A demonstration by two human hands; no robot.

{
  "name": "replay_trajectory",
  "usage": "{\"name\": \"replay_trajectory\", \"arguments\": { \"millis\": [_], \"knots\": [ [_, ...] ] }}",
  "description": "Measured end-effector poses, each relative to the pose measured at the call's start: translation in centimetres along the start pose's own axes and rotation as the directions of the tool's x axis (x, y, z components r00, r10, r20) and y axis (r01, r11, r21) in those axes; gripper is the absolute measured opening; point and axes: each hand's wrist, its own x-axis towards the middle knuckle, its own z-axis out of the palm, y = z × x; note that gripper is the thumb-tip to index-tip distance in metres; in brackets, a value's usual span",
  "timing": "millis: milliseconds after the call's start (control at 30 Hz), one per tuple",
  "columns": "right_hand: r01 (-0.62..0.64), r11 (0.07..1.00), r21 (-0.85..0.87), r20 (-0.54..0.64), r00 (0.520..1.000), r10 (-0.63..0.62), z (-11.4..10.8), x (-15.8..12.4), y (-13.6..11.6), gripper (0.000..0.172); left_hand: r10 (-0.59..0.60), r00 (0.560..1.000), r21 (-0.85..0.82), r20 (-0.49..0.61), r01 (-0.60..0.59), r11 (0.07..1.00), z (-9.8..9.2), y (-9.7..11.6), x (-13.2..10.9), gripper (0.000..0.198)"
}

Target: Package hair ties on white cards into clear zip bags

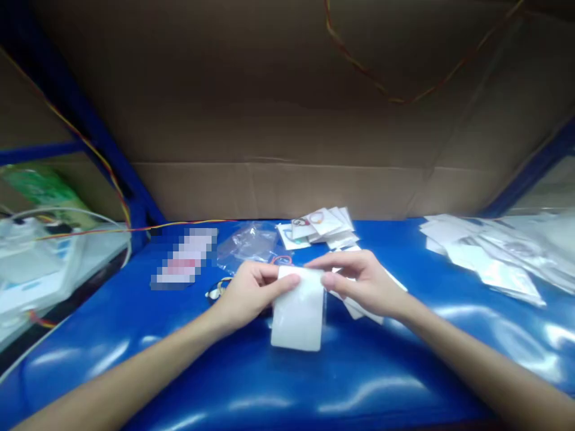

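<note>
your left grip (251, 293) pinches the clear-sleeved white card (297, 317) over the blue table (372, 374); your right grip (368, 281) closes on its upper corner. slick film could slip, or your right wrist scatter the white cards (369, 315) beneath.
</note>
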Motion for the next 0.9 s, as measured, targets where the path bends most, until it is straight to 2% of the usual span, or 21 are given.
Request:
{"name": "replay_trajectory", "arguments": {
  "millis": [133, 333, 500, 633, 900],
  "knots": [
    [-0.013, 0.999, -0.050, -0.013, 1.000, 0.013, 0.14, 0.01, -0.02, 0.029, 0.009, 1.000, -0.012, 0.013, -0.009, 1.000, 0.03, -0.01, -0.08, 0.034],
    [-0.021, 0.999, -0.032, 0.000, 1.000, 0.021, 0.19, 0.06, -0.03, 0.027, 0.036, 0.999, -0.020, 0.018, -0.035, 0.999, -0.03, -0.41, 0.13, 0.033],
    [-0.037, 0.999, -0.014, 0.056, 0.998, 0.038, 0.25, 0.12, 0.07, 0.025, 0.047, 0.999, 0.033, -0.003, -0.046, 0.998, 0.01, -0.37, 0.13, 0.036],
    [-0.057, 0.998, 0.007, 0.094, 0.994, 0.056, 0.44, 0.16, 0.27, 0.024, 0.082, 0.995, 0.058, -0.064, -0.079, 0.995, 0.18, -0.18, 0.17, 0.030],
    [-0.056, 0.998, 0.007, 0.108, 0.993, 0.055, 0.40, 0.22, 0.40, 0.026, 0.135, 0.989, 0.116, -0.052, -0.128, 0.985, 0.02, -0.31, 0.30, 0.029]
  ]
}}
